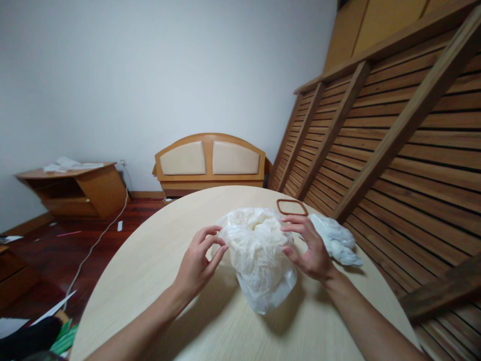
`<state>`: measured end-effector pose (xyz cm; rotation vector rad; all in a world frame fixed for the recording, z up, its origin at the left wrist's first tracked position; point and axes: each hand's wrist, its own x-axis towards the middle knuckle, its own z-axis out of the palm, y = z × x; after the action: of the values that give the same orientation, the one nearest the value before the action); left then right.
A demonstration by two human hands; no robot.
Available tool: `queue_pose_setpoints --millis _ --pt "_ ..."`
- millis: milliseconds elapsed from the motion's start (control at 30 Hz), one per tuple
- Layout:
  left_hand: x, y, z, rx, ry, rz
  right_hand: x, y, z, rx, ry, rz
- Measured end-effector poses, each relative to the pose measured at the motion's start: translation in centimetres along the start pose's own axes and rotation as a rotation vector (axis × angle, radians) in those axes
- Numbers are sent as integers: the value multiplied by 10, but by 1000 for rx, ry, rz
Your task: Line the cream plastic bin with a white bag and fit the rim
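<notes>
A crumpled, translucent white plastic bag point(259, 250) is in the middle of the round table, bunched at the top, with a loose corner pointing towards me. What is inside it, if anything, cannot be made out. At the bag's left edge, my left hand point(201, 258) is closed, thumb and forefinger pinching the thin film. My right hand point(310, 248) is at the opposite edge with its fingers and thumb apart, the fingertips against the plastic. Behind the right hand lies a second whitish plastic bag point(336, 240). A brown rounded-rectangular frame point(292, 207) rests just beyond.
The pale wooden round table point(143, 281) fills the foreground. A slatted wooden panel point(376, 150) leans along the right side. Behind the table stands a padded headboard point(210, 160). To the left are a low cabinet point(97, 193) and a white cable point(99, 238) on the floor.
</notes>
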<state>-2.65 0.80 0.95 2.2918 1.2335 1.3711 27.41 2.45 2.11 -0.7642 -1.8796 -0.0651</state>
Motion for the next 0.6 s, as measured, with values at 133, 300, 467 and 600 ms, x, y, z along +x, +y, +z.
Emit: queue_pose_setpoints --millis 133,300,467,600 --pt "0 7 -5 40 -7 42 1 -3 1 -15 -11 -51" --pt "-2 15 -14 53 20 151 5 -6 -3 -18 54 -63" --pt "-5 14 -15 35 -41 369 7 -5 -12 -66 28 -141" --pt "-3 16 -14 57 -128 529 6 5 -18 -121 -50 -201"
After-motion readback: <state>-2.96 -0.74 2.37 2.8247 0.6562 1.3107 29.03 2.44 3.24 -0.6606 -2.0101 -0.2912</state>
